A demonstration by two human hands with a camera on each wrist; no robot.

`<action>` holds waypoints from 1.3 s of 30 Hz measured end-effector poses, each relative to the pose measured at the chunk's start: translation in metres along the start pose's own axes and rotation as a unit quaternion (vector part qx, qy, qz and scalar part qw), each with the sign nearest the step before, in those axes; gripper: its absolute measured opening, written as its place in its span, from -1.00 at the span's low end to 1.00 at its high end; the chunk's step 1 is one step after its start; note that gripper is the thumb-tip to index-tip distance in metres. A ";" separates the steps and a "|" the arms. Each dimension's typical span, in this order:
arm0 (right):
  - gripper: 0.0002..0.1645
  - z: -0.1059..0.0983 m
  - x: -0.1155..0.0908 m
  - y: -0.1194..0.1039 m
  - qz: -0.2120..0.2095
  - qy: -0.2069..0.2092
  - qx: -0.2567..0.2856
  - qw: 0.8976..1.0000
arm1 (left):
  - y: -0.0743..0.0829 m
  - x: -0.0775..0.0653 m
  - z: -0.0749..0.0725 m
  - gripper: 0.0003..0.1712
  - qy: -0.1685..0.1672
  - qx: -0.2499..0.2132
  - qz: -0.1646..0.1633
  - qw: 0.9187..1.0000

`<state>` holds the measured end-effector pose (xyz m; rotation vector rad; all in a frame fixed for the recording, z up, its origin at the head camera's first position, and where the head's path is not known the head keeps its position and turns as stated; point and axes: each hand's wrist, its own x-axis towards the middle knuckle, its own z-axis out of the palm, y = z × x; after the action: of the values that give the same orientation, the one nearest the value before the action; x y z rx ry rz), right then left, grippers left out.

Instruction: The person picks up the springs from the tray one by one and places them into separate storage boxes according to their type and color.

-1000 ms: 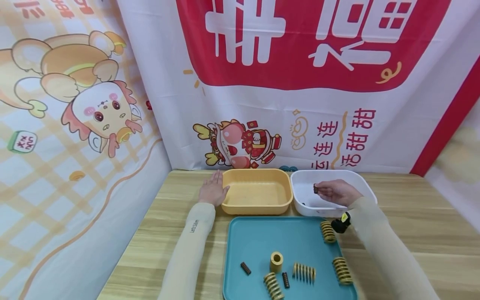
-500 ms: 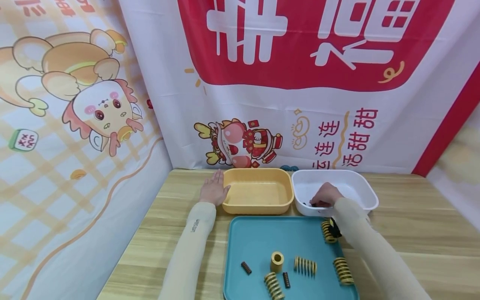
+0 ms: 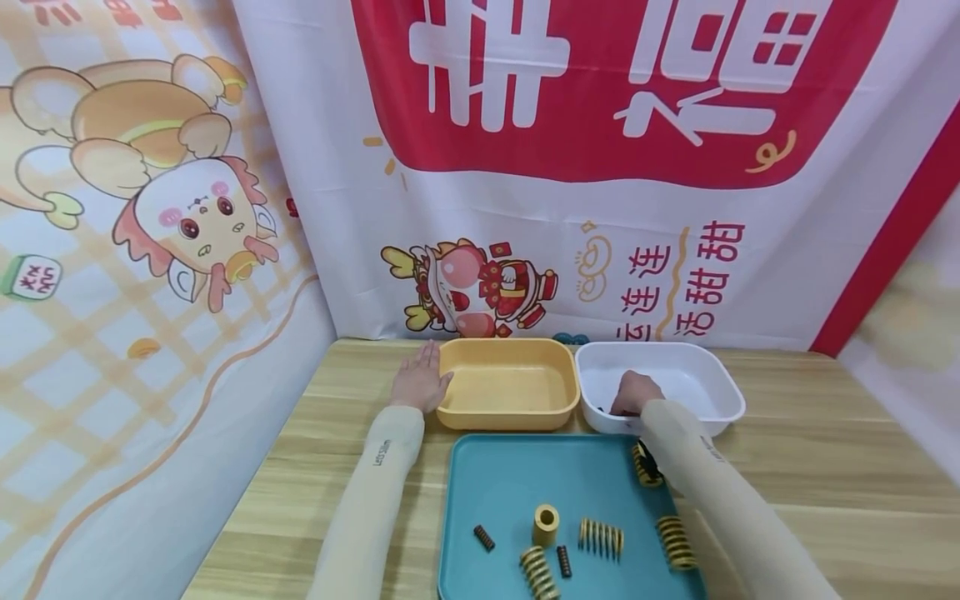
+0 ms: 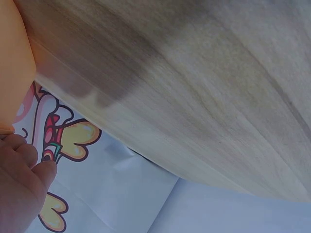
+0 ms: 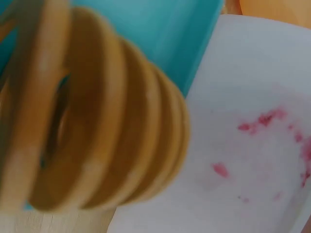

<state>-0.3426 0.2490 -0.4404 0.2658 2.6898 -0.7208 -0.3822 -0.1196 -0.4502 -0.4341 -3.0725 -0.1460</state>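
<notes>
My left hand (image 3: 420, 382) lies with straight fingers against the left side of the yellow bin (image 3: 506, 417); its fingers (image 4: 22, 150) also show in the left wrist view. My right hand (image 3: 635, 393) reaches down into the white bin (image 3: 720, 417), fingers curled, their tips hidden by the front wall. A small dark spring-like piece (image 3: 602, 409) shows just left of them. A gold spring (image 3: 645, 465) sits at the tray's corner under my right wrist and looms large in the right wrist view as a coil (image 5: 112, 111).
The teal tray (image 3: 517, 467) carries more gold springs, among them one lying coil (image 3: 601, 538) and another at the right edge (image 3: 677, 542). A gold tube (image 3: 546, 525) stands upright near small dark springs, one at left (image 3: 483, 537). A printed cloth (image 3: 360, 275) hangs behind.
My right hand, which held a small dark spring above the white bin, has dropped to the bin's near left part. The left hand stays put against the yellow bin.
</notes>
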 end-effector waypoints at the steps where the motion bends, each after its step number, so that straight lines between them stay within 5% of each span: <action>1: -0.72 0.001 0.001 0.000 0.002 0.001 -0.001 1.000 | -0.001 0.000 0.001 -0.24 0.001 -0.002 0.001 1.000; 11: -0.84 -0.007 -0.005 0.001 -0.028 0.013 0.025 0.999 | -0.002 0.003 0.004 -0.24 0.000 -0.002 -0.002 1.000; 19: -0.93 -0.022 -0.063 -0.031 -0.159 0.041 0.021 0.986 | 0.000 0.004 0.002 -0.24 0.004 0.001 0.001 1.000; 30: -0.88 0.020 -0.155 -0.052 -0.312 -0.117 0.076 0.940 | 0.000 0.005 0.004 -0.24 0.013 -0.001 0.002 1.000; 39: -0.76 0.067 -0.183 -0.046 -0.329 -0.152 0.067 0.930 | -0.001 0.004 0.004 -0.24 0.004 -0.006 0.000 1.000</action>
<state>-0.1674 0.1594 -0.4063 -0.6975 2.4117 -1.0257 -0.3860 -0.1189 -0.4544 -0.4338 -3.0661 -0.1653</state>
